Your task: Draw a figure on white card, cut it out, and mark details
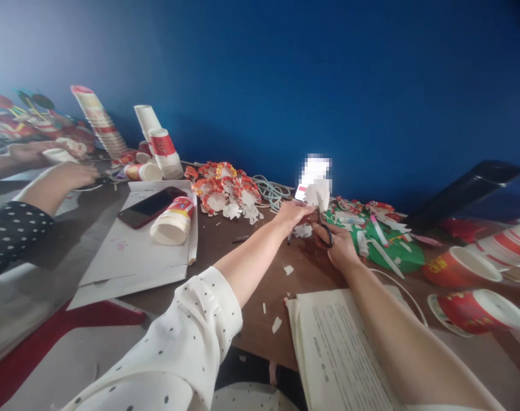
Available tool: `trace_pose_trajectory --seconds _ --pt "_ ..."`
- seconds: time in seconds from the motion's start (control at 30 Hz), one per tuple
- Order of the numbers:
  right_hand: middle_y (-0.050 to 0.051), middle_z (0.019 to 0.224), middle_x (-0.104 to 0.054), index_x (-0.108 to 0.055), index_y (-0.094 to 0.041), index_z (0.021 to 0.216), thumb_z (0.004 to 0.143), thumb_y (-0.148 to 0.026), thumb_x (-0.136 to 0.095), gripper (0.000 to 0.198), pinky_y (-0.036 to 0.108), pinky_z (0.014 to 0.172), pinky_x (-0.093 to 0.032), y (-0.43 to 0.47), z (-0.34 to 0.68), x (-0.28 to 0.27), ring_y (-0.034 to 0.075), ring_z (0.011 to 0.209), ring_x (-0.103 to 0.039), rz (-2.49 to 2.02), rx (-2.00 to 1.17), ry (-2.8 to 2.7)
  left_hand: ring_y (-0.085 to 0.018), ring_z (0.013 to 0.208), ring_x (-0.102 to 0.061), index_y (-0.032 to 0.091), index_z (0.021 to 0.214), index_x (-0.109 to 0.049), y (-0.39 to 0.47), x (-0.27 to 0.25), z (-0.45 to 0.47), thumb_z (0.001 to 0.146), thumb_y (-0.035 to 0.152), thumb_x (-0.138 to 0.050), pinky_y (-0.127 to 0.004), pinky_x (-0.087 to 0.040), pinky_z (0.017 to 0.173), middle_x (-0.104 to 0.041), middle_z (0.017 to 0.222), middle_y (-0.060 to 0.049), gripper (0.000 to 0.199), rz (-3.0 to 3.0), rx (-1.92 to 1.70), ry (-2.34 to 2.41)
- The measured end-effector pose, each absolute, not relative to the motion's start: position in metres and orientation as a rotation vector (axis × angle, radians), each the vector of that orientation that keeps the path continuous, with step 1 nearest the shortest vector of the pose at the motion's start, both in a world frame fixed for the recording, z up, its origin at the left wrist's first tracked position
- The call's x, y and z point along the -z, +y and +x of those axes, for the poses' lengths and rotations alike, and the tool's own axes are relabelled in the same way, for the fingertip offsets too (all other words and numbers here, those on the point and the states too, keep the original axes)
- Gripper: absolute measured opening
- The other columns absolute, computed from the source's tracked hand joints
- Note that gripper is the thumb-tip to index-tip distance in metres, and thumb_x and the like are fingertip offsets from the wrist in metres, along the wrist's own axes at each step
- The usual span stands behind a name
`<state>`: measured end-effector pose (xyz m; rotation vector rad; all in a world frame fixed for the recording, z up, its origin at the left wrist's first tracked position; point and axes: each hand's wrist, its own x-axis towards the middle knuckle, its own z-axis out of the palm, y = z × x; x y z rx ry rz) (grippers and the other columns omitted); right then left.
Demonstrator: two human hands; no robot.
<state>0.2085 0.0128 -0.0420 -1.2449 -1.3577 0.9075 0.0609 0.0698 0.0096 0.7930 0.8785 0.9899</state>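
Observation:
My left hand [294, 212] is closed on a white paper cutout [318, 194], held up over the table. Black-handled scissors [328, 234] are gripped in my right hand [340, 244], their blades reaching up at the cutout's lower edge. Whether the blades touch the paper I cannot tell. Just left of my hands lies a pile of flower-like pieces cut from red and white paper cups [225, 191]. White scraps [289, 269] are scattered on the brown tabletop below.
A co-worker's hands [73, 171] work at the far left near stacked paper cups [99, 123]. A phone [152, 206] and tilted cups [173, 221] rest on white card. Printed papers [337, 348] lie in front; a green disc [396, 251] and red cups [460, 268] are at right.

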Motion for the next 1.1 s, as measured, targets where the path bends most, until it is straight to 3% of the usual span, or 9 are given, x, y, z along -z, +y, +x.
trace_pose_trajectory --seconds 0.23,0.37,0.8,1.1 --pt "-0.003 0.053 -0.052 -0.064 -0.021 0.065 0.074 -0.053 -0.083 0.039 0.027 0.047 -0.030 0.011 0.208 0.037 0.010 0.050 -0.042 -1.241 -0.957 -1.287 -0.010 0.064 -0.060 0.013 0.075 -0.068 0.071 -0.014 0.052 0.083 0.013 -0.073 -0.023 -0.046 0.065 -0.069 0.073 -0.004 0.009 0.768 -0.932 0.809" --pt "-0.002 0.053 -0.053 -0.063 -0.021 0.061 0.075 -0.059 -0.080 0.045 0.028 0.048 -0.030 0.008 0.205 0.031 0.011 0.051 -0.042 -1.274 -0.943 -1.364 -0.008 0.057 -0.053 0.013 0.069 -0.065 0.071 -0.008 0.058 0.084 0.011 -0.072 -0.023 -0.045 0.066 -0.063 0.063 0.000 0.016 0.770 -1.004 0.858" --pt "-0.002 0.056 -0.056 -0.062 -0.020 0.059 0.071 -0.057 -0.083 0.044 0.028 0.051 -0.033 0.008 0.207 0.031 0.011 0.053 -0.045 -1.275 -0.977 -1.305 -0.009 0.056 -0.056 0.012 0.069 -0.066 0.075 -0.003 0.059 0.080 0.009 -0.076 -0.023 -0.046 0.067 -0.064 0.061 -0.001 0.015 0.840 -1.005 0.820" --pt "-0.001 0.055 -0.055 -0.075 -0.022 0.076 0.072 -0.061 -0.082 0.041 0.030 0.053 -0.033 0.007 0.208 0.029 0.013 0.053 -0.044 -1.317 -0.925 -1.353 -0.009 0.057 -0.056 0.012 0.067 -0.067 0.074 -0.006 0.056 0.078 0.009 -0.078 -0.025 -0.047 0.069 -0.065 0.063 -0.002 0.016 0.839 -0.972 0.857"
